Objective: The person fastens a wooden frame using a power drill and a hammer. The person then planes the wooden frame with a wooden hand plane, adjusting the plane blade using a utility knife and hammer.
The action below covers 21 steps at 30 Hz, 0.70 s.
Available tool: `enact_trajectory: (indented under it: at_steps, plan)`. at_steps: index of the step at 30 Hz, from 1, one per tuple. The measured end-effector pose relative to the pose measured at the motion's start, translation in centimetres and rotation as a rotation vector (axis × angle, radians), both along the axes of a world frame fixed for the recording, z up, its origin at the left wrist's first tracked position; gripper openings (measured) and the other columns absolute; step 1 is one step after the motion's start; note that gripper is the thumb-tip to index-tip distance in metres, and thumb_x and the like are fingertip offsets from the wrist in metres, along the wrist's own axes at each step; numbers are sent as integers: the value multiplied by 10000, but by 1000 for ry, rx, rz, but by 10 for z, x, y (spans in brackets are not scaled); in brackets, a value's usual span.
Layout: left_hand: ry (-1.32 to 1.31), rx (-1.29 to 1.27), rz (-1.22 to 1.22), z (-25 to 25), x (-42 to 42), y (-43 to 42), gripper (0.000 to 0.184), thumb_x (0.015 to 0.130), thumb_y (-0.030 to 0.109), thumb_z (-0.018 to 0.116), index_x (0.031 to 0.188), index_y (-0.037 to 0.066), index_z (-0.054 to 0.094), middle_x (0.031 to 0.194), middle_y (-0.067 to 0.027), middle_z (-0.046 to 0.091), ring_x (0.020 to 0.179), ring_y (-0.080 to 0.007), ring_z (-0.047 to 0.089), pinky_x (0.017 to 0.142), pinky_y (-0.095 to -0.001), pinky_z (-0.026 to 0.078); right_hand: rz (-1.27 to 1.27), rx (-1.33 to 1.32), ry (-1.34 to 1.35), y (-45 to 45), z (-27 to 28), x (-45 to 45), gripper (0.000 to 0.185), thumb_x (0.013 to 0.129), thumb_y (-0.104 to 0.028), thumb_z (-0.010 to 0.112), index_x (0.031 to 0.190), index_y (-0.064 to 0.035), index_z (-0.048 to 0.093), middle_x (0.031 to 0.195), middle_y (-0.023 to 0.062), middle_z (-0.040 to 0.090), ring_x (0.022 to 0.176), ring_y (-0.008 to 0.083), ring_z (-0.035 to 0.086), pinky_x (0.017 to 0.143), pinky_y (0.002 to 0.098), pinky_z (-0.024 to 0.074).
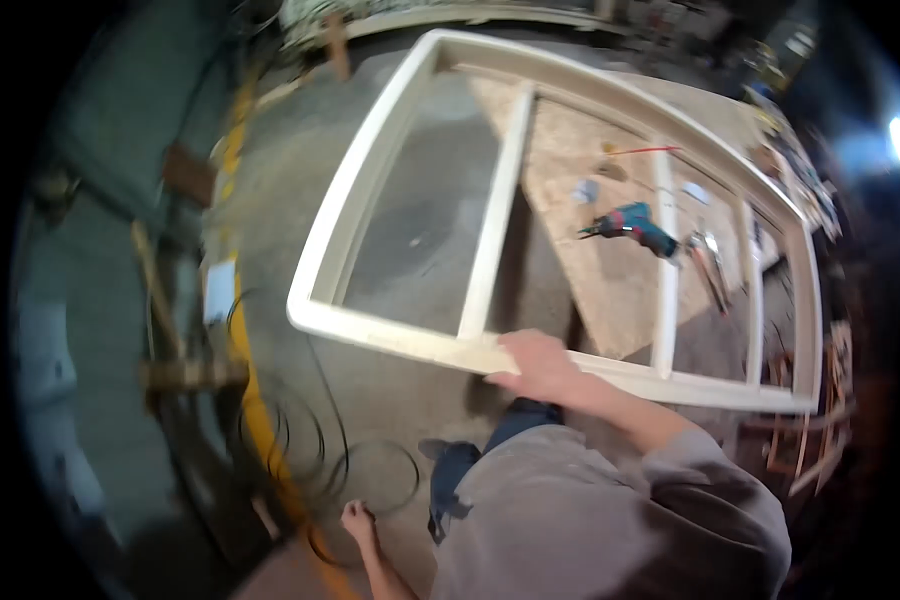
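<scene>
The step seems to be holding: the right hand (540,366) grips the pale frame (495,225), at two o'clock. Next move probably calls for careful balance. The left hand (359,520), at seven o'clock: its closure I cannot tell.

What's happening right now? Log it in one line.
right hand: grip on cream, rectangular, wood-look frame, near rail | left hand: lowered, off frame | teal-and-black power drill: visible within frame's outline

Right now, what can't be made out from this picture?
In the head view:
Pale cream, rounded-corner rectangular frame: the stretch beneath the bare right hand, covered by it.
Bare left forearm: cut off by the bottom edge.
Teal-and-black power drill: any lettering, too small and blurred.
</scene>
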<state>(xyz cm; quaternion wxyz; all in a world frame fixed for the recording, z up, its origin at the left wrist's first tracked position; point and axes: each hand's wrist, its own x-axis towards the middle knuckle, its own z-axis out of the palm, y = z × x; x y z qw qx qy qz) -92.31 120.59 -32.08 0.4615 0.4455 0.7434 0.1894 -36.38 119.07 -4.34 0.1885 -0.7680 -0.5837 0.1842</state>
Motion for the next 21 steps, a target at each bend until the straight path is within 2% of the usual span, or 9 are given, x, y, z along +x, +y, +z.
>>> enact_trajectory:
  at_steps: [3,4,5,10,13,15,17,18,21]
  plan:
    - [-319,209,-118,-5,8,157,216,991,154,546,799,58,577,623,18,460,525,-83,428,481,-274,347,-71,-31,-20,40,-18,-34,474,918,-472,710,1077,-28,662,1000,208,680,1001,404,647,864,497,527]
    - [-209,223,-238,1,19,216,261,1026,168,526,785,68,516,619,21,444,524,-80,419,478,-267,343,-91,-36,-34,53,-21,-40,470,934,-482,689,1077,-35,665,1001,207,679,1002,405,647,871,495,527]
    - [-238,210,-268,67,68,257,289,1060,184,501,789,87,476,625,23,447,532,-74,419,476,-266,346,-142,17,-12,62,-23,-46,472,1001,-499,587,1035,-41,697,973,203,699,984,402,664,863,501,537]
    - [-366,287,-421,149,163,457,350,1076,269,537,773,123,441,610,42,397,581,-65,414,511,-268,321,-526,-331,70,105,-13,-53,581,1071,-512,410,952,-59,754,956,190,743,927,417,704,856,518,554]
    - [23,422,-548,97,153,577,366,1061,275,562,774,54,509,610,29,448,578,-106,443,504,-320,341,-749,-345,91,122,-22,-48,563,1064,-511,432,930,-63,746,953,199,743,943,427,702,869,529,548]
    - [-110,210,-423,91,135,617,386,1030,254,580,809,-62,589,628,-69,532,610,-183,522,546,-396,416,-849,-280,70,142,-21,-58,496,1056,-455,507,864,-48,714,928,211,737,944,431,702,836,540,550]
    - [437,704,-923,40,66,679,365,1004,189,495,956,-142,644,850,-291,682,740,-400,624,719,-487,512,-880,-110,50,174,-24,-76,397,1027,-397,586,857,-57,698,877,190,718,887,405,701,742,519,558]
    - [423,377,-719,32,49,685,376,1004,189,474,957,-143,644,917,-299,707,770,-461,626,739,-530,519,-866,-46,28,193,-28,-91,363,1013,-383,613,857,-66,695,844,173,707,859,389,699,714,509,559]
    - [380,-136,-759,27,34,678,345,981,186,496,898,-114,644,860,-267,691,732,-410,618,700,-502,512,-812,121,-80,250,-30,-117,298,977,-342,666,843,-76,673,782,136,670,816,355,689,677,484,558]
